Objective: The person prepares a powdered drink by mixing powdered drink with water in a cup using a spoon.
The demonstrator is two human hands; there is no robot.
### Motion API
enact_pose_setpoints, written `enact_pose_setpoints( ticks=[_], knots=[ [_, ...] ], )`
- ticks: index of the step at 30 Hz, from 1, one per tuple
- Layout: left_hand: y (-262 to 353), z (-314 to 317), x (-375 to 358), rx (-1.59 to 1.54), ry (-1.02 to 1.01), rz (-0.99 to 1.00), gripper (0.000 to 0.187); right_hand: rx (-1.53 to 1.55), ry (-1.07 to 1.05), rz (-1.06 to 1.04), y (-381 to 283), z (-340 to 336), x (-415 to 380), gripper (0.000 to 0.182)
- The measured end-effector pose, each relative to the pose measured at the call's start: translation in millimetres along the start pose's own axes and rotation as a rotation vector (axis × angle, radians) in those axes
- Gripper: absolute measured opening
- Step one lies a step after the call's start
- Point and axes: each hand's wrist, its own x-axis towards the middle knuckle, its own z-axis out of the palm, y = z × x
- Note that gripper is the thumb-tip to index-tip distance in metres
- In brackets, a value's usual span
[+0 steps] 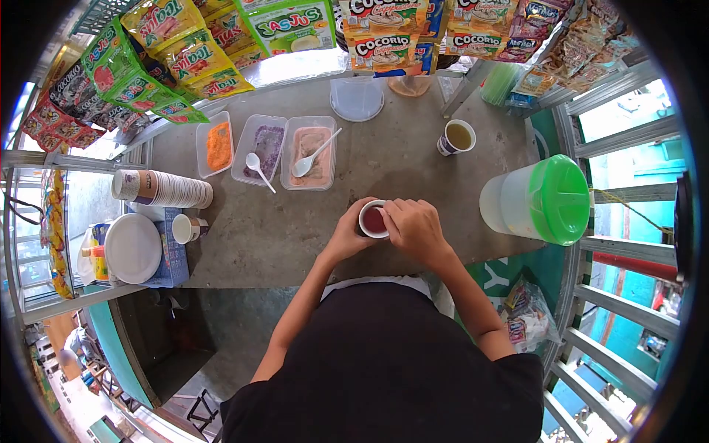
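Observation:
Near the front of the grey counter, my left hand point(347, 235) is wrapped round the left side of a paper cup point(375, 219) with dark red liquid in it. My right hand point(413, 227) is at the cup's right rim, its fingers pinched on something small and whitish that reaches into the liquid; I cannot make out what it is. Further back stand a tub of pink powder point(314, 136) with a white spoon, a tub of purple powder point(267, 140) with another spoon, and a tub of orange powder point(218, 146).
A cup of brownish liquid point(456, 138) stands back right, near a jug with a green lid point(565, 199). On the left are stacked paper cups point(166, 189), a single cup point(190, 229) and a round white lid point(133, 248). Sachets point(292, 26) hang along the back.

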Motion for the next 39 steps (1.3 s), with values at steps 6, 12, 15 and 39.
enact_pose_setpoints(
  ticks=[6, 12, 15, 39],
  knots=[
    [2.9, -1.1, 0.0, -0.018, -0.007, -0.008, 0.073, 0.059, 0.013, 0.016, -2.7, -2.8, 2.0, 0.011],
    [-0.4, -1.3, 0.2, 0.019, 0.009, 0.023, 0.073, 0.038, -0.03, 0.011, 1.0, -2.3, -0.6, 0.011],
    [1.8, -0.3, -0.2, 0.006, 0.009, 0.006, 0.073, 0.035, -0.011, -0.004, -1.8, -1.0, 0.6, 0.01],
    [1.8, 2.2, -1.3, -0.003, 0.026, -0.023, 0.075, 0.073, -0.019, -0.022, 5.9, -6.1, 2.2, 0.014]
  ],
)
